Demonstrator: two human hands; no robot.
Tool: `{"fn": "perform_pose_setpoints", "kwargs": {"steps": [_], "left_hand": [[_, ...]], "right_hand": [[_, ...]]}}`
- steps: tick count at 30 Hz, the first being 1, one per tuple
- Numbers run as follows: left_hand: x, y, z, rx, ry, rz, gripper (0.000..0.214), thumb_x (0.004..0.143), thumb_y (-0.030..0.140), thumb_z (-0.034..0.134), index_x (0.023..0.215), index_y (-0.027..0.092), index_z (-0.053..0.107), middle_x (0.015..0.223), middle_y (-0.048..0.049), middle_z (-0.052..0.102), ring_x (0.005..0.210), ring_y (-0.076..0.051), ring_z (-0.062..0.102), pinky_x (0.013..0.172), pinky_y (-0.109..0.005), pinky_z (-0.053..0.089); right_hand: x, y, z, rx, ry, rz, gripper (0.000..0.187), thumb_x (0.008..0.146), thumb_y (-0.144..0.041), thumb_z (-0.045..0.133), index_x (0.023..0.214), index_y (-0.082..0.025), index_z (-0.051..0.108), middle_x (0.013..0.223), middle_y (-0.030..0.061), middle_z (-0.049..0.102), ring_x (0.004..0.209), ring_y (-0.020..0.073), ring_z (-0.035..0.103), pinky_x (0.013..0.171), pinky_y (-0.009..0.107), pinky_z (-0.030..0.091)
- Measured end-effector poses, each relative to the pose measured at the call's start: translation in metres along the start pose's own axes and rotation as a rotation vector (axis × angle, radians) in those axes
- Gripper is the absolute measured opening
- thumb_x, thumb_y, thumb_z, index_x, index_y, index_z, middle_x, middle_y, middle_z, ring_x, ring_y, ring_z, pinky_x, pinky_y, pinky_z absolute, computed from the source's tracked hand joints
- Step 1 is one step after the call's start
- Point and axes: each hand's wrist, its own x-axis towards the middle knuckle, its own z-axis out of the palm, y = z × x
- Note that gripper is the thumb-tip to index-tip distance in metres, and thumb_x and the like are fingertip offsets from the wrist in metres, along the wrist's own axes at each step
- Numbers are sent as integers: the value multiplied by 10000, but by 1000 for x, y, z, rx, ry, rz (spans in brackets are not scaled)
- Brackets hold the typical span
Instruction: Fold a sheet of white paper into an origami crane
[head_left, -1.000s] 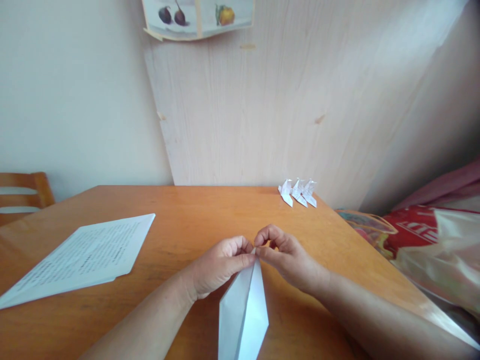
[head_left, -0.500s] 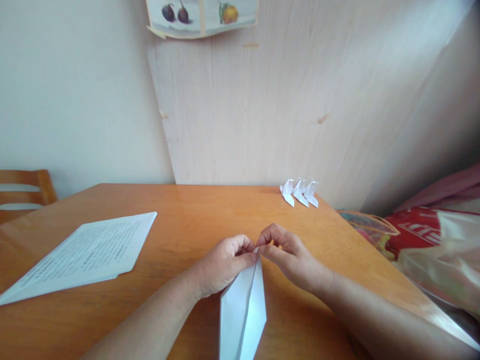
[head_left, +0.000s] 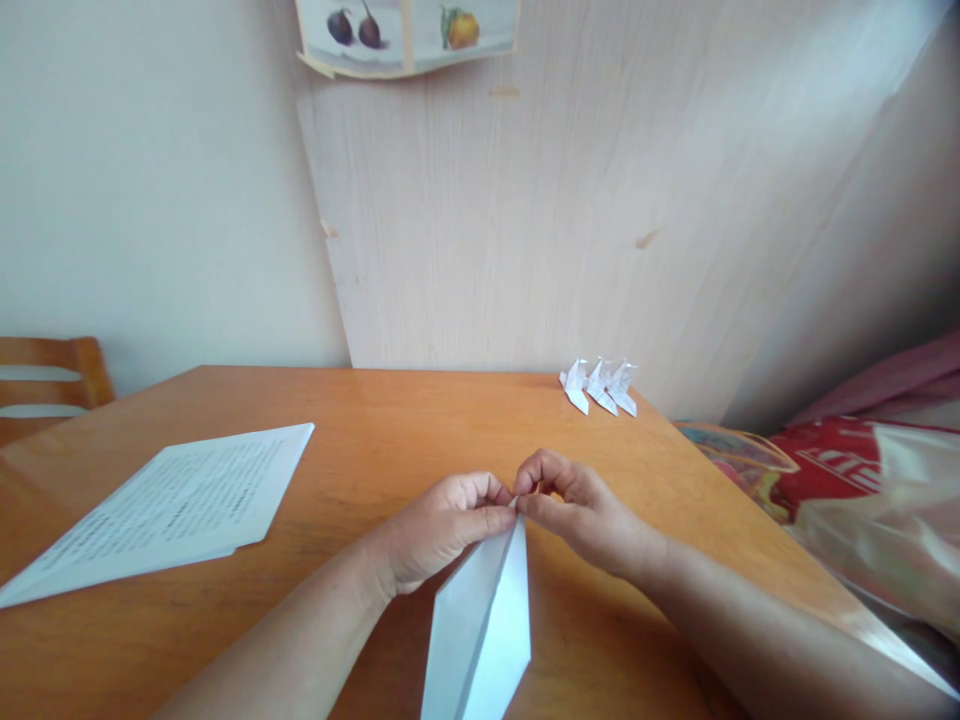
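Note:
A white sheet of folded paper point(head_left: 480, 620) narrows to a point at its far end, with a lengthwise fold down the middle; its near end runs out of the picture at the bottom. My left hand point(head_left: 450, 525) pinches the pointed tip from the left between thumb and fingers. From the right, my right hand point(head_left: 574, 510) pinches the same tip, thumb and forefinger closed on it. The two hands' fingertips almost meet there and hide the very end of the point.
Sheets of printed paper point(head_left: 180, 500) lie on the left of the wooden table point(head_left: 390, 420). Three small folded paper figures point(head_left: 598, 387) stand at the far right corner. A wooden chair point(head_left: 94, 372) is at the left, and red and clear plastic bags point(head_left: 840, 460) sit beyond the right edge.
The paper's near end has swung slightly left and its right flap looks wider. Both hands stay at the tip, nearly unmoved.

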Motion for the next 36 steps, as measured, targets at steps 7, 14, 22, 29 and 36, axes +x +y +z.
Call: {"fn": "perform_pose_setpoints", "kwargs": {"steps": [7, 14, 22, 29, 36], "left_hand": [[-1, 2, 0, -100, -51, -24, 262, 826, 340, 742, 937, 125, 639, 812, 10, 517, 724, -110, 418, 676, -252, 326], [-1, 1, -1, -132, -76, -34, 259, 817, 343, 754, 936, 134, 659, 815, 4, 531, 731, -115, 428, 671, -251, 329], [-3, 5, 2, -104, -53, -37, 308, 766, 405, 792, 872, 149, 658, 784, 12, 524, 706, -119, 417, 654, -252, 321], [-1, 2, 1, 10, -20, -3, 293, 819, 413, 743, 883, 147, 637, 794, 8, 514, 710, -118, 412, 655, -247, 333], [3, -2, 3, 210, 88, 25, 308, 862, 448, 674, 911, 147, 631, 798, 8, 550, 725, -133, 456, 672, -265, 357]], "right_hand": [[0, 2, -4, 55, -63, 47, 66, 834, -245, 660, 854, -206, 610, 757, -17, 578, 689, 136, 486, 662, 287, 392], [0, -1, -5, 30, -71, 53, 56, 833, -240, 659, 843, -202, 620, 746, -17, 576, 683, 130, 475, 659, 279, 388], [0, -3, -4, 12, -69, 39, 25, 822, -193, 634, 809, -199, 613, 733, -24, 586, 686, 128, 498, 631, 262, 384], [3, -2, -6, 22, -49, 46, 14, 835, -204, 603, 844, -197, 610, 757, -11, 589, 710, 140, 508, 649, 271, 401], [3, -8, -7, -169, 4, 0, 75, 827, -173, 579, 849, -195, 647, 821, 10, 642, 766, 159, 561, 681, 286, 421]]}}
